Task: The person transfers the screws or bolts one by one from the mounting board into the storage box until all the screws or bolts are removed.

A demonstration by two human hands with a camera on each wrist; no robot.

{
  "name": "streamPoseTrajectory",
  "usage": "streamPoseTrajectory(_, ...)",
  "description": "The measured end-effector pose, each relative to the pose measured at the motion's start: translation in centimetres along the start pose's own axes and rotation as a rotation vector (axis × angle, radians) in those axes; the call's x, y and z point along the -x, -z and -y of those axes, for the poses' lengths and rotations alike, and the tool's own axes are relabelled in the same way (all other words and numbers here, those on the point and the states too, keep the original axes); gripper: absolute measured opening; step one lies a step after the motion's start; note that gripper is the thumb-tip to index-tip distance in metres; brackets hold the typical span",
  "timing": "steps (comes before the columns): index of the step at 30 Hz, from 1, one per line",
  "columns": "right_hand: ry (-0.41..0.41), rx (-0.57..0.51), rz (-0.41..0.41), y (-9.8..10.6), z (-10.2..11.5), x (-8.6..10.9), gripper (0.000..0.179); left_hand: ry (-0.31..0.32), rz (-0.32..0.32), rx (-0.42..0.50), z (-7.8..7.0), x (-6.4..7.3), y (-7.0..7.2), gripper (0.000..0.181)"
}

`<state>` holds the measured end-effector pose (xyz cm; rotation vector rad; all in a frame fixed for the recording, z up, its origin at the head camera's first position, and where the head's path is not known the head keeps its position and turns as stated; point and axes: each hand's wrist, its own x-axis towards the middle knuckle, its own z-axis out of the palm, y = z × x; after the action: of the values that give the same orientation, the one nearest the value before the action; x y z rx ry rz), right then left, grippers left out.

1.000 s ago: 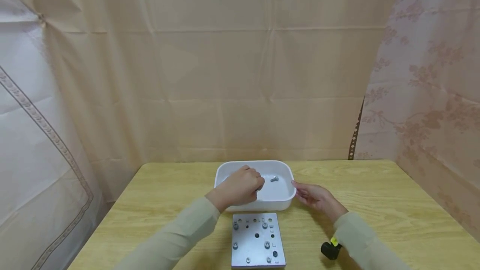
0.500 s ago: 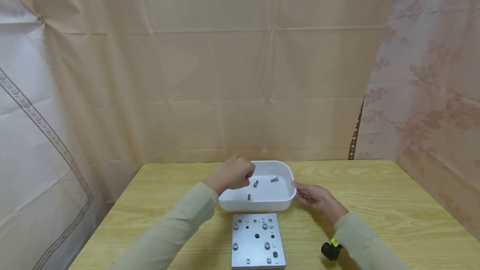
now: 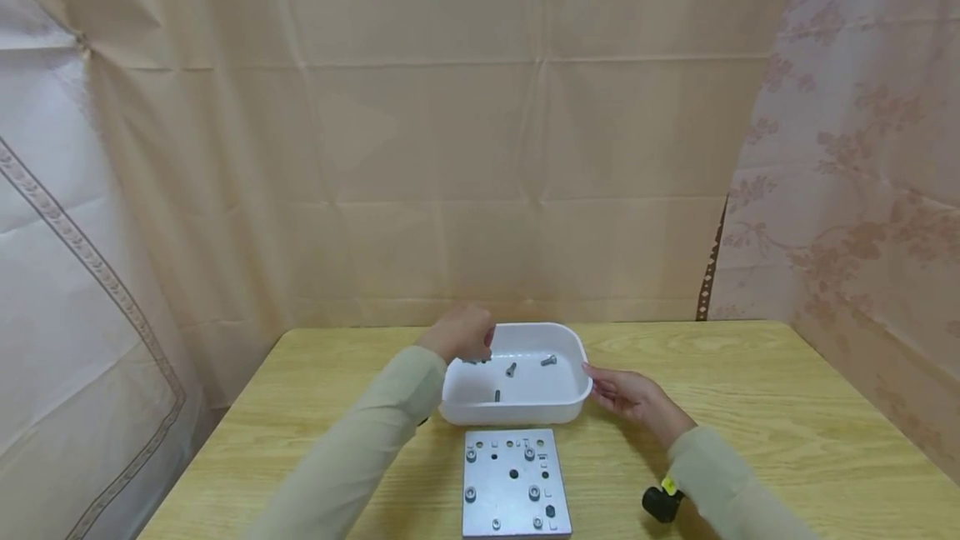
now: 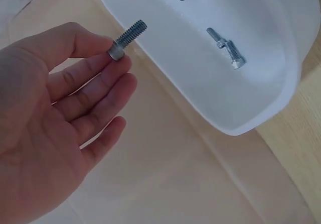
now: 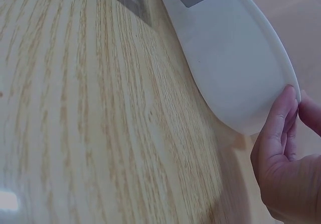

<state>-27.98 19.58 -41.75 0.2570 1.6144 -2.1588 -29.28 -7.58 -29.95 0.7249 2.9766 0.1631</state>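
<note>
In the left wrist view, my left hand (image 4: 65, 103) pinches a socket head bolt (image 4: 129, 37) by its head between thumb and fingertips, threaded end pointing away. That hand (image 3: 459, 333) is over the back left corner of a white plastic tray (image 3: 517, 415) in the head view. My right hand (image 3: 633, 398) grips the tray's right end, thumb and fingers on either side of the rim, as the right wrist view shows. Inside the tray lie several loose screws, among them one bolt (image 3: 549, 360) at the right and another bolt (image 3: 511, 370) near the middle.
A silver metal plate (image 3: 498, 477) with holes and several bolts set in it lies in front of the tray. Beside the right forearm is a black and yellow object (image 3: 662, 503), partly hidden by the sleeve. Beige cloth (image 3: 480, 148) hangs behind the wooden table (image 3: 337, 365).
My left hand has moved left and back from over the middle of the tray, bringing more loose screws into sight. The right hand has kept its hold on the rim.
</note>
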Motion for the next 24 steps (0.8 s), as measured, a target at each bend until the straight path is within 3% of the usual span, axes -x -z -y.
streamPoseTrajectory(4, -0.005, 0.000, 0.008, -0.1, -0.1, 0.1, 0.016, 0.013, -0.011, -0.031, 0.3, -0.5, -0.3, 0.015)
streamPoseTrajectory(8, -0.005, -0.016, 0.008, -0.1, 0.0, 0.1, 0.016, 0.068, 0.003, -0.021, 0.3, -1.1, -0.3, 0.011)
streamPoseTrajectory(15, -0.001, -0.026, 0.005, -0.1, 0.3, 0.1, 0.016, 0.181, 0.030, -0.048, -0.1, -1.8, -0.1, 0.022)
streamPoseTrajectory(24, -0.004, -0.009, 0.000, 0.0, 0.1, 0.1, 0.018, 0.230, 0.052, -0.077, -0.9, -1.8, -0.2, 0.021)
